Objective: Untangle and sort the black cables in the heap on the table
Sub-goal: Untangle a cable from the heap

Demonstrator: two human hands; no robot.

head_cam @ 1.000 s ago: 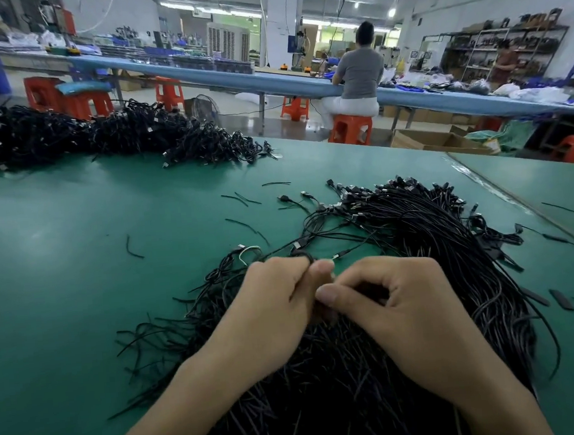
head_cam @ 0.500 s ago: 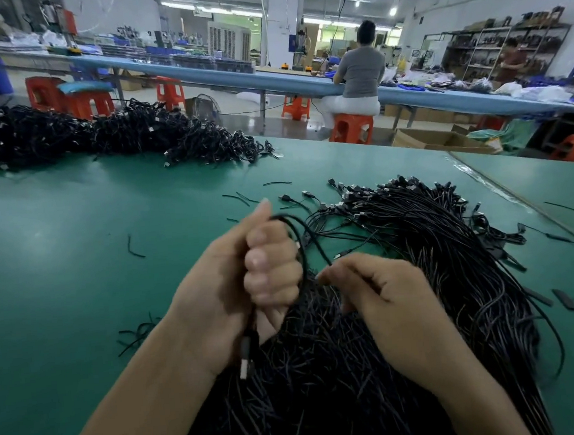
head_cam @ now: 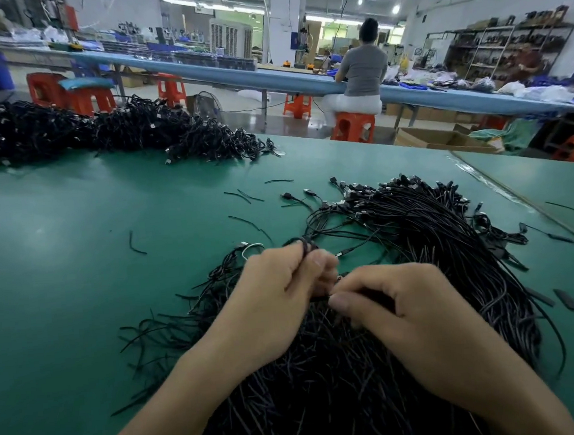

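A big heap of black cables [head_cam: 428, 240] with small plugs lies on the green table [head_cam: 59, 269], reaching from mid-table to the near edge. My left hand [head_cam: 275, 300] rests on the heap's left side and grips a looped black cable [head_cam: 303, 242] that sticks out above its fingers. My right hand [head_cam: 406, 314] lies just to the right, fingers curled, thumb and forefinger pinching a cable where the two hands meet. The pinched part is mostly hidden by the fingers.
A second long pile of black cables [head_cam: 100, 129] runs along the table's far left edge. Short black offcuts [head_cam: 136, 244] lie scattered on the green surface. Orange stools [head_cam: 354, 126] and a seated person [head_cam: 360, 74] are beyond the table. A seam [head_cam: 517, 195] crosses at right.
My left hand, raised with a cable looped through its fist half a second ago, has come back down onto the heap. The right hand stays close beside it, pinching.
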